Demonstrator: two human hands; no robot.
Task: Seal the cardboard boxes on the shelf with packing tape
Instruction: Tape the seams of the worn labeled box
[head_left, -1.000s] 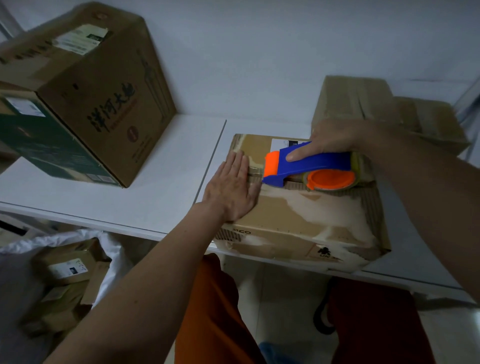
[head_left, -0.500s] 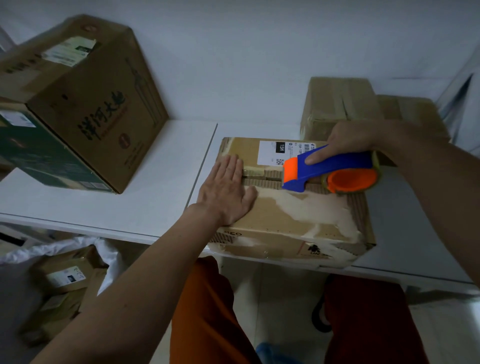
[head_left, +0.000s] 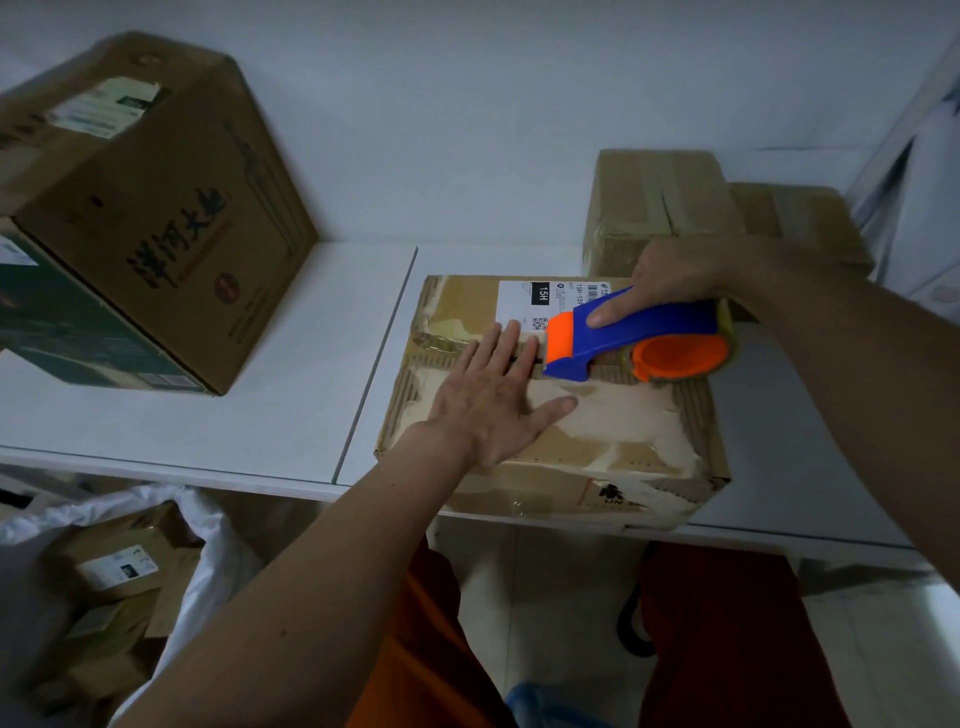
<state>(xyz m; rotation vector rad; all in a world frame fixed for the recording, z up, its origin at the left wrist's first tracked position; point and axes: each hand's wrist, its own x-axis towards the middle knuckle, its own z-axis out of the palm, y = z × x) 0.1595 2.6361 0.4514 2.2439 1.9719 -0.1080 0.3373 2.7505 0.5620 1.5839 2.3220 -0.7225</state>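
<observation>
Pressing flat left hand (head_left: 493, 400) on worn brown cardboard box (head_left: 623, 431); right hand (head_left: 675, 280) gripping blue-and-orange tape dispenser (head_left: 639, 338) just right of left fingertips, along seam.

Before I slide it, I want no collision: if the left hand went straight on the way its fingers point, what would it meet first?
Most likely the tape dispenser: the left hand lies flat on the cardboard box, fingertips just short of its orange nose.

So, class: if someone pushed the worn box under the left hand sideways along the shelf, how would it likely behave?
The worn box is low and wide, so it would probably slide rather than tip. Its torn, peeled top suggests soft cardboard that may dent under pressure. Its front edge overhangs the shelf, so a forward shove might drop it.
</observation>
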